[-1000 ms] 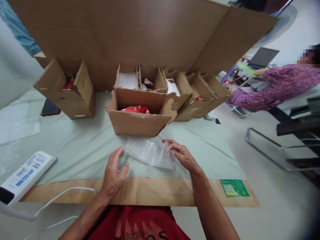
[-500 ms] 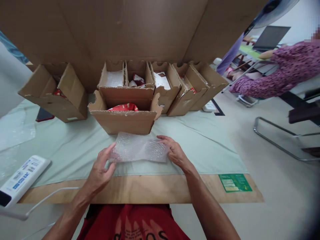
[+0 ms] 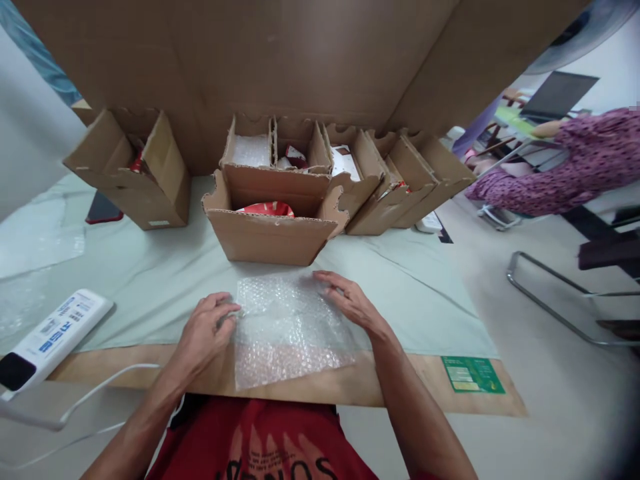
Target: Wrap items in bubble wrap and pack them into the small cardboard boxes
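A clear sheet of bubble wrap point(image 3: 290, 333) lies spread flat, partly on the pale green cloth and partly over the bare wood at the front edge. My left hand point(image 3: 207, 333) is at its left edge, thumb and fingers apart, fingertips at the rim of the sheet. Across from it, my right hand point(image 3: 350, 303) rests at the upper right edge with fingers stretched out; its thumb is hidden. Just behind the sheet stands a cardboard box point(image 3: 273, 237) with a red packet point(image 3: 270, 209) inside.
Several narrow cardboard bins point(image 3: 365, 207) stand along a tall cardboard panel point(image 3: 300, 67). Another bin point(image 3: 155, 200) is at left, beside a dark phone point(image 3: 104, 208). A white power strip point(image 3: 60, 333) and a green card point(image 3: 473, 375) lie near the front. A person in a purple sleeve point(image 3: 550, 167) sits at right.
The bubble wrap, a narrow folded strip between my hands before, now lies opened out toward me. My left hand's fingers have loosened at its edge. The view has shifted slightly.
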Available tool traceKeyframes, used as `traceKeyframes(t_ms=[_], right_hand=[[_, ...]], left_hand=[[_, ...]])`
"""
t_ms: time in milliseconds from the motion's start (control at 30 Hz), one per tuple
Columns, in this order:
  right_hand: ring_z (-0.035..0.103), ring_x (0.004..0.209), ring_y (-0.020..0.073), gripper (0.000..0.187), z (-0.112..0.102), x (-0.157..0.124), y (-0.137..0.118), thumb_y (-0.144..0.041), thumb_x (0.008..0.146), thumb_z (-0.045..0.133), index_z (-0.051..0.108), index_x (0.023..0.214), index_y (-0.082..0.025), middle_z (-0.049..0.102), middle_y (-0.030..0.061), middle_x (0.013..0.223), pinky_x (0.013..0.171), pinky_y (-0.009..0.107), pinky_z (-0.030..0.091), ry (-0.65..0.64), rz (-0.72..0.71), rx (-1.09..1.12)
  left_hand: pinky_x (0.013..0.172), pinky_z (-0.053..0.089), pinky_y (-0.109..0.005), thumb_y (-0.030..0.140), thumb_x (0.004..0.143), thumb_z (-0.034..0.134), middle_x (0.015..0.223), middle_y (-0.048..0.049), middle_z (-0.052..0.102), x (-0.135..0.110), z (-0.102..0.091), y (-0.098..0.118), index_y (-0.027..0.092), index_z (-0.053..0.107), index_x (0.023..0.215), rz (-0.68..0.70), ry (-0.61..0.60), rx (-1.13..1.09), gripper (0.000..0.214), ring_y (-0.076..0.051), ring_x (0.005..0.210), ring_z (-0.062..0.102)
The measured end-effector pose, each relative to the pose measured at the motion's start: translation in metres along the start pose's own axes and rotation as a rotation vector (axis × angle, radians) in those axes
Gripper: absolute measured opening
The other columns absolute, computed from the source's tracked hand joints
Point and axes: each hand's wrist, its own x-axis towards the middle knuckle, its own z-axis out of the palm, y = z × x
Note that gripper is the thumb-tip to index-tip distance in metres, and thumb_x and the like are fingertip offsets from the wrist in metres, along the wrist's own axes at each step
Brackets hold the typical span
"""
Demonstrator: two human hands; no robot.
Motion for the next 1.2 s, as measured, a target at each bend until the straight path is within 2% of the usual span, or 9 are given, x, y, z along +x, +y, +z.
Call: traceKeyframes(t_ms=[167, 367, 567, 667, 767, 900, 1033, 1100, 1200], right_hand=[[0.068, 0.118, 0.0274, 0.044, 0.025, -0.003, 0.001, -0.043, 0.09, 0.063, 0.072, 0.126, -0.02, 0.068, 0.0134, 0.137, 0.093, 0.039, 0.058, 0.174, 0.046, 0.074], [0.071, 0.106, 0.0242, 0.042, 0.033, -0.007, 0.005, -0.046, 0.091, 0.064, 0.071, 0.124, -0.021, 0.068, 0.0129, 0.136, 0.087, 0.037, 0.058, 0.247, 0.057, 0.139], [0.063, 0.123, 0.0299, 0.037, 0.037, 0.013, -0.006, -0.038, 0.09, 0.061, 0.071, 0.12, -0.02, 0.068, 0.0143, 0.134, 0.098, 0.045, 0.055, 0.246, -0.05, -0.154], [0.061, 0.125, 0.0324, 0.032, 0.038, 0.001, -0.016, -0.032, 0.092, 0.058, 0.071, 0.12, -0.02, 0.067, 0.0153, 0.135, 0.104, 0.054, 0.049, 0.385, -0.057, -0.411], [0.059, 0.128, 0.0309, 0.03, 0.045, -0.016, -0.033, -0.026, 0.097, 0.053, 0.068, 0.122, -0.022, 0.064, 0.0136, 0.14, 0.104, 0.053, 0.048, 0.476, -0.136, -0.571], [0.05, 0.14, 0.0295, 0.039, 0.075, -0.007, -0.051, -0.016, 0.097, 0.049, 0.064, 0.132, -0.019, 0.057, 0.0133, 0.149, 0.109, 0.048, 0.045, 0.198, -0.239, -0.675], [0.041, 0.147, 0.0324, 0.05, 0.092, 0.011, -0.036, -0.028, 0.099, 0.054, 0.054, 0.147, -0.015, 0.048, 0.0155, 0.159, 0.113, 0.049, 0.042, -0.093, -0.144, -0.765], [0.039, 0.149, 0.0324, 0.055, 0.083, 0.005, -0.019, -0.036, 0.1, 0.054, 0.05, 0.151, -0.016, 0.045, 0.0152, 0.161, 0.118, 0.051, 0.036, -0.094, -0.084, -0.8], [0.04, 0.149, 0.0343, 0.055, 0.056, -0.017, 0.005, -0.039, 0.102, 0.05, 0.048, 0.152, -0.015, 0.045, 0.0178, 0.16, 0.118, 0.056, 0.032, 0.045, 0.019, -0.839]], left_hand=[[0.093, 0.054, -0.045, 0.02, 0.088, 0.056, 0.107, -0.0131, 0.069, 0.009, 0.023, 0.022, 0.015, 0.067, 0.12, -0.084, -0.055, 0.231, 0.034, -0.03, 0.101, 0.067], [0.08, 0.053, -0.033, 0.012, 0.089, 0.049, 0.086, -0.0017, 0.069, 0.016, 0.015, 0.026, 0.019, 0.063, 0.115, -0.096, -0.07, 0.141, 0.031, -0.02, 0.078, 0.068], [0.088, 0.052, -0.044, 0.015, 0.088, 0.051, 0.104, -0.0116, 0.07, 0.033, 0.004, 0.013, 0.017, 0.068, 0.115, -0.081, 0.074, 0.354, 0.032, -0.029, 0.096, 0.069], [0.092, 0.052, -0.05, 0.019, 0.088, 0.056, 0.126, -0.0224, 0.063, 0.03, 0.004, 0.01, 0.012, 0.065, 0.126, -0.044, 0.22, 0.406, 0.04, -0.037, 0.111, 0.064], [0.1, 0.05, -0.051, 0.02, 0.094, 0.051, 0.14, -0.0246, 0.056, 0.022, 0.012, 0.014, 0.01, 0.062, 0.131, 0.096, 0.328, 0.408, 0.04, -0.037, 0.124, 0.059], [0.113, 0.043, -0.05, 0.02, 0.097, 0.048, 0.155, -0.0195, 0.049, 0.022, 0.037, 0.028, 0.015, 0.057, 0.14, 0.292, 0.166, 0.434, 0.045, -0.035, 0.145, 0.045], [0.12, 0.034, -0.055, 0.033, 0.097, 0.054, 0.157, -0.019, 0.048, 0.024, 0.06, 0.029, 0.015, 0.054, 0.147, 0.287, 0.01, 0.496, 0.053, -0.037, 0.148, 0.042], [0.122, 0.03, -0.056, 0.036, 0.097, 0.054, 0.16, -0.0194, 0.044, 0.022, 0.063, 0.025, 0.015, 0.052, 0.149, 0.253, -0.007, 0.514, 0.056, -0.038, 0.15, 0.039], [0.124, 0.026, -0.057, 0.038, 0.097, 0.054, 0.163, -0.0195, 0.039, 0.016, 0.06, 0.022, 0.016, 0.05, 0.151, 0.21, -0.022, 0.518, 0.058, -0.038, 0.152, 0.034]])
